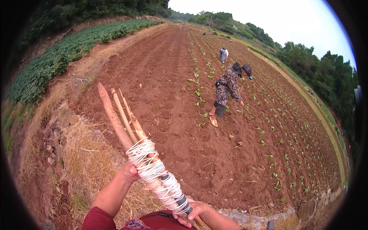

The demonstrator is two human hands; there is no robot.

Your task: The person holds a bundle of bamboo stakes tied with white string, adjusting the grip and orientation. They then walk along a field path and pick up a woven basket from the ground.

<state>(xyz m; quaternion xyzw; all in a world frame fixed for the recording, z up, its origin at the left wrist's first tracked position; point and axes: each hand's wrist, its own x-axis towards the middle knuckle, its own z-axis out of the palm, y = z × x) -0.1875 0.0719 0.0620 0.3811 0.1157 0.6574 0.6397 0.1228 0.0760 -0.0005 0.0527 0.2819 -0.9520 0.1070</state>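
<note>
A bundle of wooden stakes [116,122] with sharpened or split ends slants up and to the left in front of me. White cord [153,169] is wound many times around its middle, and a dark rod-like piece [181,199] shows between the turns. My left hand [130,171] holds the bundle from the left side near the upper windings, its fingers partly hidden behind it. Lower down, my right hand [194,214] grips the bundle just below the cord, close to my red clothing.
A co-worker in patterned clothing [228,86] bends over rows of seedlings [263,143]; another person [223,55] stoops farther off. Tilled red soil [172,115] lies ahead. Dry grass [86,152] and stones [51,161] border it at left, beside a leafy green crop [63,51]. A basket-like container [306,208] lies lower right.
</note>
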